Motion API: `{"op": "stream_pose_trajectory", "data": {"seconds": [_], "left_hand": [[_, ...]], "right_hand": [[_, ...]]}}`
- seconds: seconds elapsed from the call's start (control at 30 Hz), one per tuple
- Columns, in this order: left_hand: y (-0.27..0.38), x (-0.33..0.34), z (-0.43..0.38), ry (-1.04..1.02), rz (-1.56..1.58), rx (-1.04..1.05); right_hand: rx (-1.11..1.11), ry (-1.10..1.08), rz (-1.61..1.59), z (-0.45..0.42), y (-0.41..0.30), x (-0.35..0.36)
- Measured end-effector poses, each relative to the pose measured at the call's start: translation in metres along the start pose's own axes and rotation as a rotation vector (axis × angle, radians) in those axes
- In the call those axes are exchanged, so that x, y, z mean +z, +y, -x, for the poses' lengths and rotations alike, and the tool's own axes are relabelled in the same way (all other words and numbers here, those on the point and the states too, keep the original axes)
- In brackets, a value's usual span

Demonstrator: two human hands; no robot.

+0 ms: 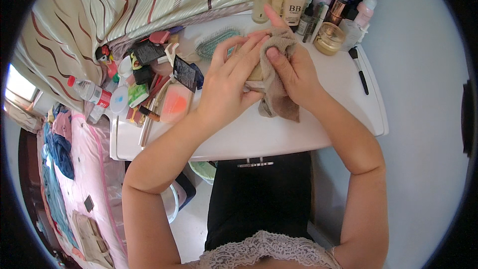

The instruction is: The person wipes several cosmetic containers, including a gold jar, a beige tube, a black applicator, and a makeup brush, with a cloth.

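Note:
Above the white dressing table (231,142), my left hand (229,78) grips a small pale gold container (255,74), its shape mostly covered by fingers and cloth. A brownish-grey cloth (280,97) is bunched in my right hand (297,69), whose thumb presses it against the container's right side. The cloth's lower end hangs down over the tabletop. Just behind my left fingers lies a teal hairbrush (216,45), bristles up.
Bottles and tubes, among them a BB cream tube (295,9) and a gold-lidded jar (329,39), crowd the back right. A makeup brush (360,73) lies near the right edge. Mixed cosmetics, a pink-orange case (177,104) and a red-capped plastic bottle (89,92) fill the left side.

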State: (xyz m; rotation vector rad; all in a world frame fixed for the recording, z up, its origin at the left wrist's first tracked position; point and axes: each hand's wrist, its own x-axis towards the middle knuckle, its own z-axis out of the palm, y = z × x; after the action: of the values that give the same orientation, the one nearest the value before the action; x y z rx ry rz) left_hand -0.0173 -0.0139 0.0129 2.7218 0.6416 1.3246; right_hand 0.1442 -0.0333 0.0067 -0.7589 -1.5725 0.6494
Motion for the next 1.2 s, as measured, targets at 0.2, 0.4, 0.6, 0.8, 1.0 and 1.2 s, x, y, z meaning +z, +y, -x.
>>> {"op": "stream_pose_trajectory", "data": {"seconds": [0.2, 0.4, 0.6, 0.8, 1.0, 1.2], "left_hand": [[0.001, 0.003, 0.003, -0.014, 0.097, -0.023], [-0.006, 0.006, 0.001, 0.062, 0.191, 0.033], [-0.008, 0.004, -0.006, 0.165, -0.101, 0.111], [-0.002, 0.001, -0.006, 0.079, 0.044, -0.088], [-0.006, 0.003, -0.003, 0.157, 0.060, -0.056], [-0.003, 0.001, 0.000, 0.113, -0.006, -0.071]], "right_hand": [[0.103, 0.102, 0.169, -0.004, -0.009, -0.007], [0.389, 0.091, -0.222, -0.005, -0.006, -0.011], [0.816, 0.018, -0.689, -0.005, -0.027, -0.011], [0.692, 0.056, -0.519, -0.007, -0.015, -0.009], [0.565, 0.124, -0.439, -0.003, -0.012, -0.002], [0.324, 0.099, -0.304, 0.005, -0.011, 0.002]]}}
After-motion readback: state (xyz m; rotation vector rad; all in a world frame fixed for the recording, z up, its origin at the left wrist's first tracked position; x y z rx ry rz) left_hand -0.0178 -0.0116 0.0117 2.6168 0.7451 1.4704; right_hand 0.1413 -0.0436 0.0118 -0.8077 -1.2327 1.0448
